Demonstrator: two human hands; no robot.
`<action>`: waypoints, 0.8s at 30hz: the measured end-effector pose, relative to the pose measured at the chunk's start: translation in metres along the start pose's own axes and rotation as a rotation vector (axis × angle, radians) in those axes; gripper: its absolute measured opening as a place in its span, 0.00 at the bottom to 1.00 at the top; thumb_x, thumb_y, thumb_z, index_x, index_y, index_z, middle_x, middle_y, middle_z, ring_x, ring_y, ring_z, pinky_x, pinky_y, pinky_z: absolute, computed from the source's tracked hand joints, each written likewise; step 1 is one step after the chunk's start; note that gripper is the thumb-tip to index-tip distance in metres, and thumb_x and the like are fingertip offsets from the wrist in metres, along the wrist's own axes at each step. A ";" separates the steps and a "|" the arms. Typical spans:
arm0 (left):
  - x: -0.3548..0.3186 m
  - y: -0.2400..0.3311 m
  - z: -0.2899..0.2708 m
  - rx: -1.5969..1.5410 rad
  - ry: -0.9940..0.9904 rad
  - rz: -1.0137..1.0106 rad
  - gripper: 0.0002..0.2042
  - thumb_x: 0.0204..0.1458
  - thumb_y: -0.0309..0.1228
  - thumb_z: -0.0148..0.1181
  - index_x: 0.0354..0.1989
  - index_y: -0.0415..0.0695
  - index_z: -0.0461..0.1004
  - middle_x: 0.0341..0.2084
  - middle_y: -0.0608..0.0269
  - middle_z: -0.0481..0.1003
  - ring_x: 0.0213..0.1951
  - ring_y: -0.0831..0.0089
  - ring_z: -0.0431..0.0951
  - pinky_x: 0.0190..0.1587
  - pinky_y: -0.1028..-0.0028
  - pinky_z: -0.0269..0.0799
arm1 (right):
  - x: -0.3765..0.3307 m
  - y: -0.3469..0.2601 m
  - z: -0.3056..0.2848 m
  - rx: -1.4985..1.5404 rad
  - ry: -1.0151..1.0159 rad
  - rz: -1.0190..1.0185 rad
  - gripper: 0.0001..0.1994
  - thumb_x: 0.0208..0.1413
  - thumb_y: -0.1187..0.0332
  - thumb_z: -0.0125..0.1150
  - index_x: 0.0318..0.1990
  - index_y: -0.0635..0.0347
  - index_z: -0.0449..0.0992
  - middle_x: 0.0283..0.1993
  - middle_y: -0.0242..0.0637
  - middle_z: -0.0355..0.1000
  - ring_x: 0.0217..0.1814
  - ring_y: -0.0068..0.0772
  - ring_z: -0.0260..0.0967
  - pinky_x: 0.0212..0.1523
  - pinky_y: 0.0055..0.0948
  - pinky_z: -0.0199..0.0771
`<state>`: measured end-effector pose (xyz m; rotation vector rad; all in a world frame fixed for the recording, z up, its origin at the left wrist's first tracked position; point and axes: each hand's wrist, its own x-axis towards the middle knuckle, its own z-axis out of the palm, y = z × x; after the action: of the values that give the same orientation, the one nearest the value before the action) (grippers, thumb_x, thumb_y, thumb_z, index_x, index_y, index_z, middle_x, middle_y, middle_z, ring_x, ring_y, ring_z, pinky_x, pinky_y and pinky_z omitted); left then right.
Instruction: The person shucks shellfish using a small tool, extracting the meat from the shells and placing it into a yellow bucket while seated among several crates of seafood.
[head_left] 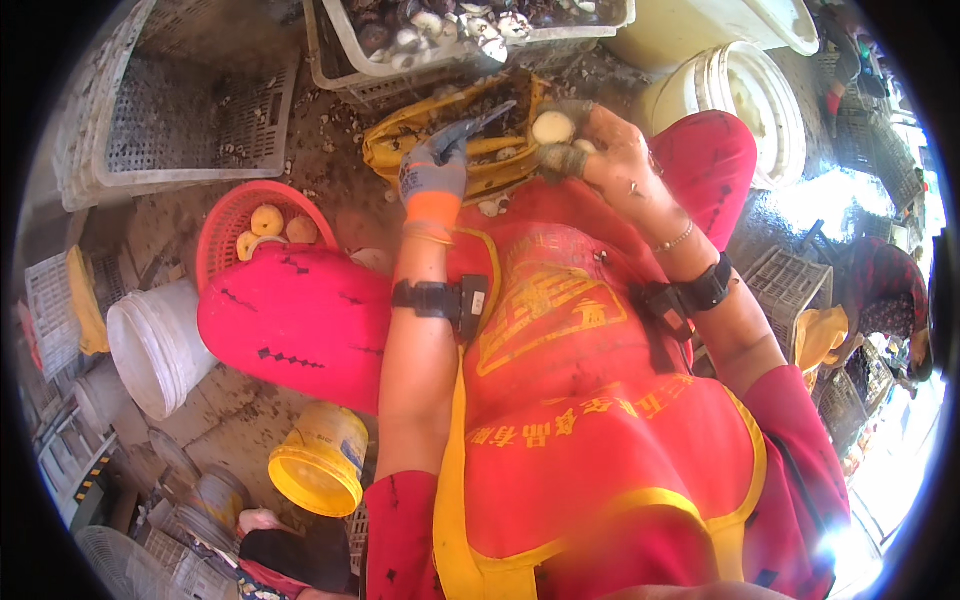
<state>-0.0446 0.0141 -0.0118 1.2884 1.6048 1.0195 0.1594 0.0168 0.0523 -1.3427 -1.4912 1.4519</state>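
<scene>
The gloved left hand [437, 165] grips a knife [487, 120], blade pointing toward the open shell [553, 128] just beside it. The bare right hand [610, 150] is closed around that shell, above the red apron [560, 330], near a yellow sack [440, 135]

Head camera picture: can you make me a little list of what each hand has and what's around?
left hand: grey glove, holds a knife
right hand: bare, grips a round pale shellfish
in front: yellow sack, crate of shells
left side: red basket with pale rounds, white bucket, yellow bucket
wearing: red apron
</scene>
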 end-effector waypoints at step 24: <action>-0.009 0.016 0.028 0.051 0.139 0.713 0.09 0.46 0.24 0.57 0.36 0.45 0.77 0.31 0.59 0.74 0.33 0.68 0.73 0.36 0.73 0.68 | 0.007 0.056 0.009 1.421 0.013 0.338 0.12 0.56 0.70 0.40 0.44 0.64 0.68 0.40 0.40 0.69 0.34 0.33 0.66 0.29 0.27 0.68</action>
<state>-0.0120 0.0107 -0.0056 1.9237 1.2819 1.5222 0.1615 0.0129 -0.0049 -0.6333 0.0406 2.0117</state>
